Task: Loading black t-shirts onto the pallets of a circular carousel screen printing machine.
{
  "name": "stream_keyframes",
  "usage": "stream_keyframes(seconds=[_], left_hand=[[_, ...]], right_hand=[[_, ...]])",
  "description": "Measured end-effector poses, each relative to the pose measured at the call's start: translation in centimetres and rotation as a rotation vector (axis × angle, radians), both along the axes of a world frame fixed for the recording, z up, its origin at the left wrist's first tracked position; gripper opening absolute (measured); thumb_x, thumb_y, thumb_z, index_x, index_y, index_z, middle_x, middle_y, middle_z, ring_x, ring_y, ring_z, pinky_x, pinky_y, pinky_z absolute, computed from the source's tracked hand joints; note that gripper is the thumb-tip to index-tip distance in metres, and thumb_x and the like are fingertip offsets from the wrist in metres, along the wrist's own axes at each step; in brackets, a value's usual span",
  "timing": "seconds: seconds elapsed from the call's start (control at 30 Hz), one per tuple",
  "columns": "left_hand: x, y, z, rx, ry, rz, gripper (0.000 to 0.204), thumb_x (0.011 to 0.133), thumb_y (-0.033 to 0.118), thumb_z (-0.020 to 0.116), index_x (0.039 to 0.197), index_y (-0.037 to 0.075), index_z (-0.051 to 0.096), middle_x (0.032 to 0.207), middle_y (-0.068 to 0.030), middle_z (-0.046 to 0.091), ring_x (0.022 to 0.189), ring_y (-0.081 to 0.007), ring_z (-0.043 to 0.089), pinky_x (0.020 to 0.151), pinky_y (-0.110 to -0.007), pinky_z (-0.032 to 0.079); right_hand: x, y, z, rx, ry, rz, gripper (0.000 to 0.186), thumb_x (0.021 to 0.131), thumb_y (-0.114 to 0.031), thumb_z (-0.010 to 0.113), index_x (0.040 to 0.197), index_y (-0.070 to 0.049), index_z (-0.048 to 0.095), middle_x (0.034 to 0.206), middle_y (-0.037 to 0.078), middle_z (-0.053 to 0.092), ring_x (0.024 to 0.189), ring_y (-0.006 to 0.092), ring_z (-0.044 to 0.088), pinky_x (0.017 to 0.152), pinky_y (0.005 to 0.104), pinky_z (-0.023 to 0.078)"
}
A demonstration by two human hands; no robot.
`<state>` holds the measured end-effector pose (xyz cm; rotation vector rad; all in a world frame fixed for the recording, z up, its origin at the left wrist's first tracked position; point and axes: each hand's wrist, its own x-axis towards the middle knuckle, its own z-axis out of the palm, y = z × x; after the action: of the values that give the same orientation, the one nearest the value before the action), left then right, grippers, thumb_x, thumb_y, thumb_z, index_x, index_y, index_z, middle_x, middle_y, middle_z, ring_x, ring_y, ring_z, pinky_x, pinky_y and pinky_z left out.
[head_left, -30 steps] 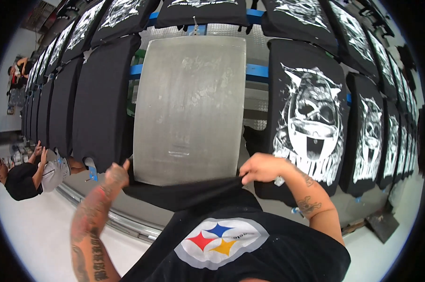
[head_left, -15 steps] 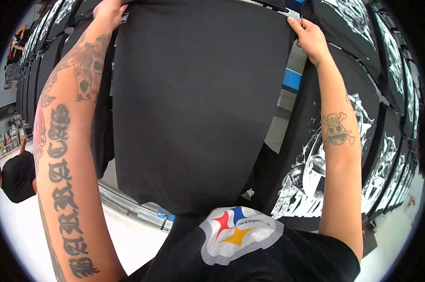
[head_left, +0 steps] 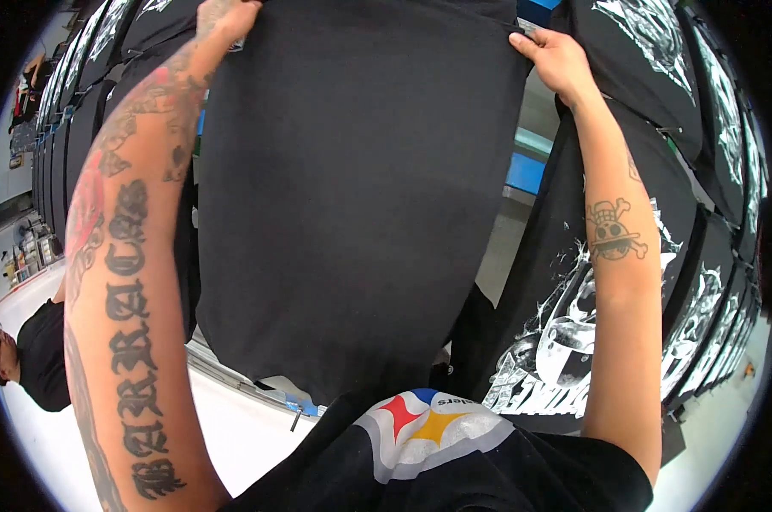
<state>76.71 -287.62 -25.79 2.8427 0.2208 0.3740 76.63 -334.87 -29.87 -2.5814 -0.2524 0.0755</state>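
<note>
A plain black shirt lies stretched flat before me over the board, hiding its grey surface. My left hand grips the shirt's far-left corner near the top edge, fingers partly out of sight against the fabric. My right hand pinches the far-right corner, thumb on top and the other fingers curled at the edge. The shirt's near edge hangs down toward the front of my own printed T-shirt.
Black shirts with white prints fill boards to the right and behind. A blue bar shows beside my board. A co-worker in black is at the lower left. A metal rail runs below.
Over the last second both hands pulled the black shirt from the board's near end to its far end, covering the grey surface. Since half a second ago they have shifted only slightly.
</note>
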Motion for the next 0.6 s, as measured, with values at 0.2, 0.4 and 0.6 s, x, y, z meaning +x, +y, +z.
stream_keyframes(seconds=[0.2,0.4,0.6], left_hand=[[0.4,0.7,-4.6,0.227,0.299,0.171,0.03,0.081,0.033,0.061,0.104,0.02,0.075,0.111,-0.0085,0.072,0.108,-0.0278,0.067,0.094,-0.038,0.052],[-8.0,-3.7,-1.2,0.123,-0.425,-0.123,0.027,0.079,0.015,0.066,0.104,0.008,0.069,0.104,-0.0185,0.064,0.098,-0.0375,0.063,0.085,-0.042,0.053],[-34.5,-8.9,6.9,-0.71,0.662,-0.31,0.02,0.092,0.022,0.065,0.093,0.002,0.065,0.083,-0.0077,0.065,0.079,-0.0145,0.065,0.073,-0.032,0.053]], right_hand=[[-0.1,-0.2,-1.6,-0.062,-0.022,0.031,0.048,0.089,-0.05,0.065,0.091,-0.002,0.068,0.077,0.018,0.065,0.077,0.0306,0.064,0.074,0.0412,0.049],[-0.5,0.8,-1.2,-0.2,0.033,0.087,0.048,0.088,-0.052,0.066,0.088,-0.003,0.069,0.083,0.02,0.067,0.085,0.0342,0.067,0.08,0.0418,0.052],[-2.2,1.4,-0.9,0.076,-0.424,0.255,0.035,0.088,-0.04,0.071,0.089,-0.006,0.067,0.075,0.012,0.058,0.072,0.0298,0.06,0.069,0.0405,0.049]])
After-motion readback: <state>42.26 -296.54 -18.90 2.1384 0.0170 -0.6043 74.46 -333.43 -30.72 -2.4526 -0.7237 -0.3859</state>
